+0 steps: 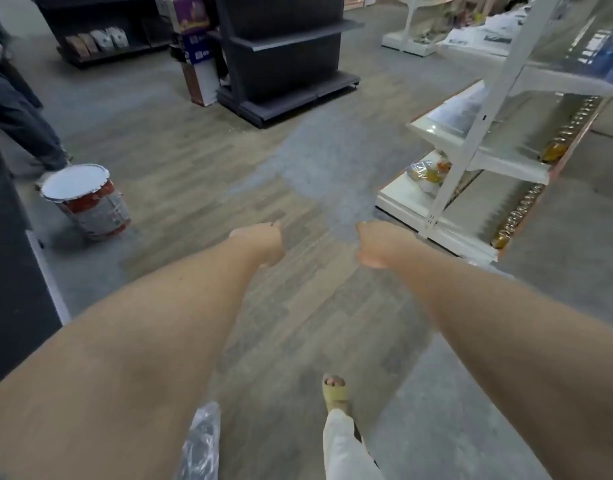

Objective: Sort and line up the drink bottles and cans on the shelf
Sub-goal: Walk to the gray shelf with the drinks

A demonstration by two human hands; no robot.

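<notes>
Both my arms stretch forward over the shop floor. My left hand (261, 242) is curled into a fist with nothing in it. My right hand (376, 245) is also closed and holds nothing. To the right stands a white shelf unit (471, 133). Rows of amber drink bottles (572, 129) line its middle shelf, and another row of bottles (516, 216) lines the bottom shelf. A plastic-wrapped pack of drinks (428, 173) lies at the near end of the low shelf. Neither hand touches the shelf.
A paint bucket (86, 199) with a white lid stands on the floor at left, beside another person's legs (28, 133). Dark shelving (284, 53) stands ahead. My sandalled foot (336, 393) and a plastic bag (201, 441) are below.
</notes>
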